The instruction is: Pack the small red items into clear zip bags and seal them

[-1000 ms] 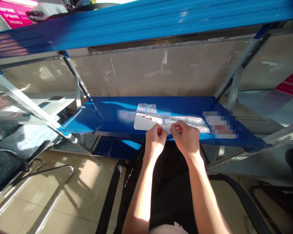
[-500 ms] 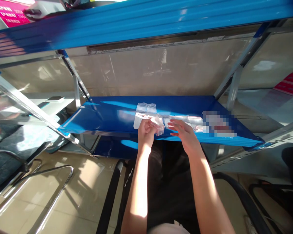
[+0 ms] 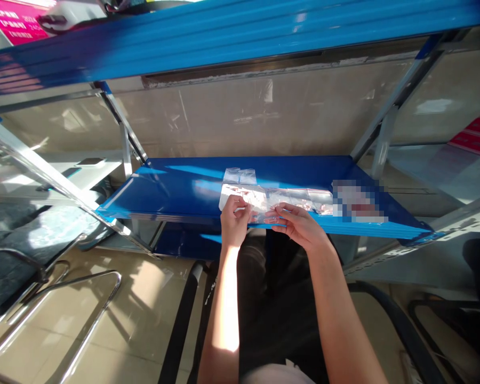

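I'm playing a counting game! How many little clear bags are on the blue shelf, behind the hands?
2. One little clear bag sits beside another on the blue shelf, behind the long plastic strip. More could be hidden under it.

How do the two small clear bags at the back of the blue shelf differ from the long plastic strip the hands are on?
The two small clear bags are far shorter than the long plastic strip, which runs along the blue metal shelf. The bags look plain, while the strip shows reddish print. The left hand and right hand touch the strip, not the bags. Both are clear plastic.
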{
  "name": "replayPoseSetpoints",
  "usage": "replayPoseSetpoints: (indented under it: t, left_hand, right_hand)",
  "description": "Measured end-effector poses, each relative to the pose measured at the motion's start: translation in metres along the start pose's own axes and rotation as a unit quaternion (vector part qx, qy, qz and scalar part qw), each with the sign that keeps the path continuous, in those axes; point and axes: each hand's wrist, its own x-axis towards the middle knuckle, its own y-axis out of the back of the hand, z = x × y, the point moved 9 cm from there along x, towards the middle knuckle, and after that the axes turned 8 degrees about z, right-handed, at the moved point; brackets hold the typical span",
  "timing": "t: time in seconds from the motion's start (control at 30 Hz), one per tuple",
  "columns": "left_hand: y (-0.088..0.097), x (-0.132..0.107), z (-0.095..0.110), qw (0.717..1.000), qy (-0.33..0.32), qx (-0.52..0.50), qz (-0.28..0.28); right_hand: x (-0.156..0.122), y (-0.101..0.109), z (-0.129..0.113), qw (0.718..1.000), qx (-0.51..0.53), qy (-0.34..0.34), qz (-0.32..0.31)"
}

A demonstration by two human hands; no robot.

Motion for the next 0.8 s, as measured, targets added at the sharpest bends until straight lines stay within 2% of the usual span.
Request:
replayPoseSetpoints:
  t: [0.1,0.23,0.4,0.57,0.8]
  left_hand:
    - [0.001,0.002,-0.007,1.000,-0.002,0.017,-0.009]
    - [-0.003,0.002,-0.014,0.999,0.043,0.000,-0.024]
    - [-0.002,0.001,-0.015,0.998,0.058,0.001,-0.023]
    - [-0.001,0.003,-0.019,0.999,0.046,0.012,-0.024]
    - [-0.002,0.002,-0.028,0.997,0.066,0.003,-0.029]
  right_hand:
    - [0.001,0.004,-0.001,1.000,-0.001,0.011,0.016]
    - [0.003,0.009,-0.002,0.999,-0.001,0.019,0.037]
    - [-0.001,0.009,-0.009,0.999,0.018,0.023,0.022]
    - [-0.006,0.010,-0.014,0.999,-0.001,0.035,0.014]
    - [-0.004,0.007,-0.013,0.999,-0.025,0.046,0.015]
